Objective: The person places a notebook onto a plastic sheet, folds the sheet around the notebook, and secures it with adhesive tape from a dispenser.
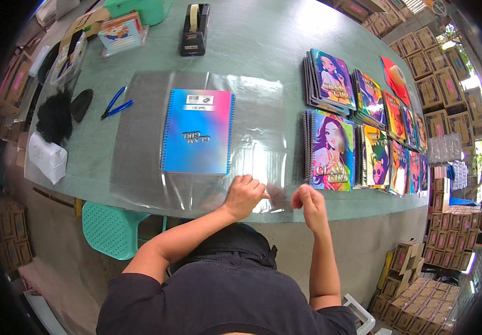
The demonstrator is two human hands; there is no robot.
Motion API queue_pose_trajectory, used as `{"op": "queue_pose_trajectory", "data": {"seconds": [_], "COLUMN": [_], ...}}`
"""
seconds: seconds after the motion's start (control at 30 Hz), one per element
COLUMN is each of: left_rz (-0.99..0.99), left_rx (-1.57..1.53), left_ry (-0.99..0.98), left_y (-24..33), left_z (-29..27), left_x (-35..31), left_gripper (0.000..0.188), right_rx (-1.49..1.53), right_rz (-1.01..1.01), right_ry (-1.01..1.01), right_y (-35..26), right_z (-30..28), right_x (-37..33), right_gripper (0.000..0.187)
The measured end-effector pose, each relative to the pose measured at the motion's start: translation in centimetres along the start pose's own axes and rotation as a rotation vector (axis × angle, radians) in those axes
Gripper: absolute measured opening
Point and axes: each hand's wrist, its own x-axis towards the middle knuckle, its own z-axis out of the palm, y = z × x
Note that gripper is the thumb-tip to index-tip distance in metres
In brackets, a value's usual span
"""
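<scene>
A spiral notebook [199, 137] with a blue and pink cover and a white label lies upside down to me on a clear plastic sheet [140, 184]. Close to the sheet's front edge, below the notebook's lower right corner, my left hand [245, 196] is closed with its fingers curled. My right hand [309, 204] is also closed, thumb against the fingers, by the sheet's front right corner. The two hands are apart. Whatever either one pinches is hidden or too thin to make out.
Stacked spiral notebooks [330, 151] with illustrated covers fill the table's right side. A tape dispenser [194, 33] stands at the back. To the left lie blue-handled cutters [119, 104], a black bristly bundle [55, 116] and a white wrapped packet [47, 157]. A green stool [109, 230] sits below the edge.
</scene>
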Motion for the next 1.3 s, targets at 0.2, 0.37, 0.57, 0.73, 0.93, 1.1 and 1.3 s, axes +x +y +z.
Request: {"op": "queue_pose_trajectory", "data": {"seconds": [0.2, 0.37, 0.57, 0.73, 0.93, 1.1, 1.3], "left_rz": [0.042, 0.079, 0.039, 0.073, -0.02, -0.397, 0.164], "left_rx": [-0.06, -0.09, -0.311, -0.297, -0.349, -0.546, -0.326], "left_ry": [-0.031, -0.05, 0.084, 0.146, 0.113, 0.108, -0.28], "left_y": [0.5, -1.2, -0.8, -0.7, -0.5, -2.7, -3.3], "left_z": [-1.4, -0.3, -3.1, -6.1, -7.2, -10.6, -11.4], "left_x": [0.4, 0.1, -0.9, -0.8, -1.8, -3.6, -4.2], "left_gripper": [0.024, 0.027, 0.016, 0.016, 0.011, 0.013, 0.032], "right_rx": [-0.662, -0.607, -0.417, 0.726, 0.393, 0.101, 0.777], "right_rz": [-0.47, -0.483, -0.585, -0.001, 0.208, 0.14, 0.244], "right_ry": [0.28, 0.307, 0.351, 0.277, -0.106, 0.138, -0.186], "right_y": [7.0, 7.3, 3.0, 2.7, -3.6, 1.7, -0.9], "right_z": [3.1, 4.1, 5.0, 5.6, 6.3, 6.0, 6.8], "right_x": [-0.6, 2.1, 1.6, 1.6, 6.5, 4.1, 5.5], "right_gripper": [0.021, 0.011, 0.009, 0.035, 0.05, 0.042, 0.075]}}
